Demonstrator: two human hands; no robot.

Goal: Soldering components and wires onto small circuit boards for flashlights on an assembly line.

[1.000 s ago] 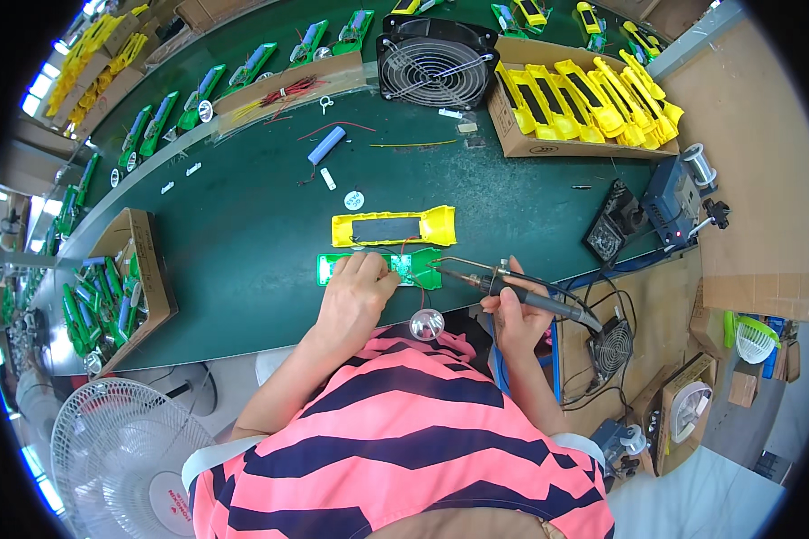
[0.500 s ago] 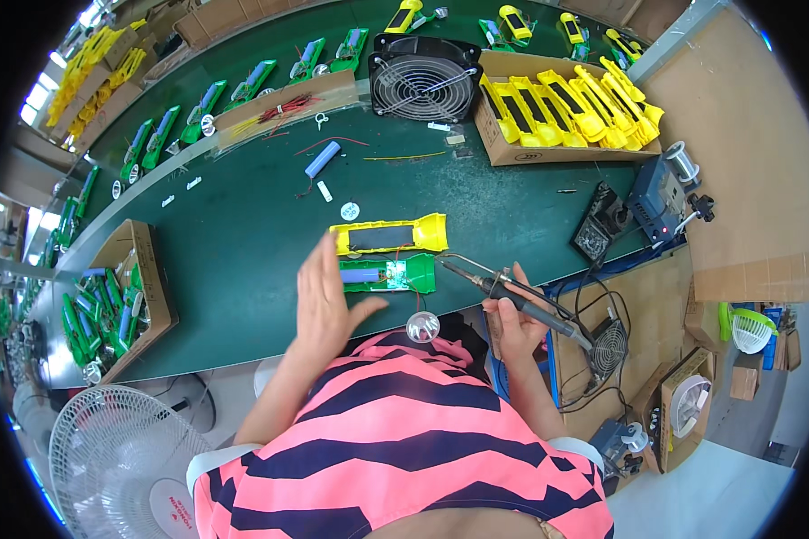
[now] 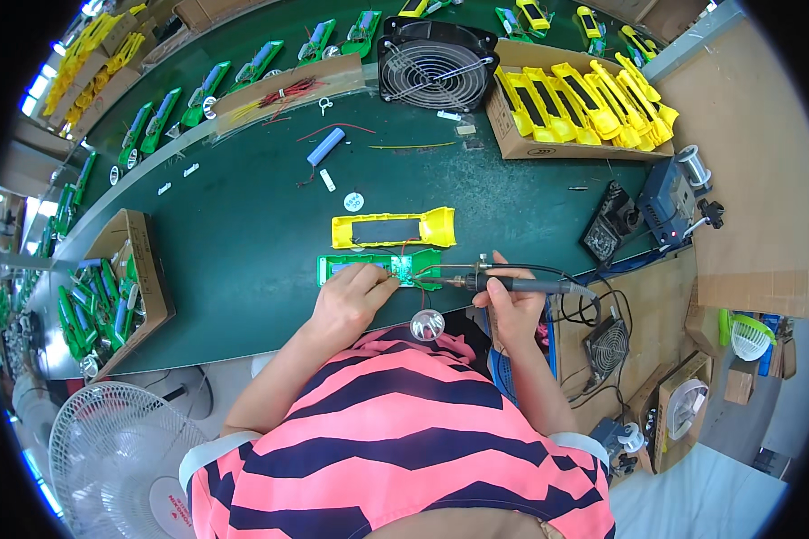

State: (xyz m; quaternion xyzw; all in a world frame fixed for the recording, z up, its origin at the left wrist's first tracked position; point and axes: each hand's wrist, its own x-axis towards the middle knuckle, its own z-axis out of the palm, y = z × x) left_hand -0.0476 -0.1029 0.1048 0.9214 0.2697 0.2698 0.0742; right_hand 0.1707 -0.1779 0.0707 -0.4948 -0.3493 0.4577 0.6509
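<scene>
My right hand (image 3: 515, 310) grips a soldering iron (image 3: 535, 285) with a thin solder feed tube along it. The iron's tip points left and reaches the small circuit board (image 3: 403, 268) in a green flashlight shell half (image 3: 430, 261). Over the shell's left part, my left hand (image 3: 349, 301) is closed in a pinch at the board's edge; what it pinches is hidden. Partly covered by that hand lies a blue battery in the shell. Just beyond, a yellow shell half (image 3: 442, 226) with a dark panel is joined by thin wires. A round reflector (image 3: 427, 325) sits at the table's near edge.
A loose blue battery (image 3: 325, 145) lies farther back, near a white disc (image 3: 353, 201). Behind stand a black fan (image 3: 436, 67) and a carton (image 3: 566, 153) of yellow shells. Right is a soldering station (image 3: 665, 207); left, a carton (image 3: 157, 278) of green assemblies.
My left hand has moved right and down onto the green shell, its spread fingers now pinched. The soldering iron has swung nearly level and its tip has come left to the board.
</scene>
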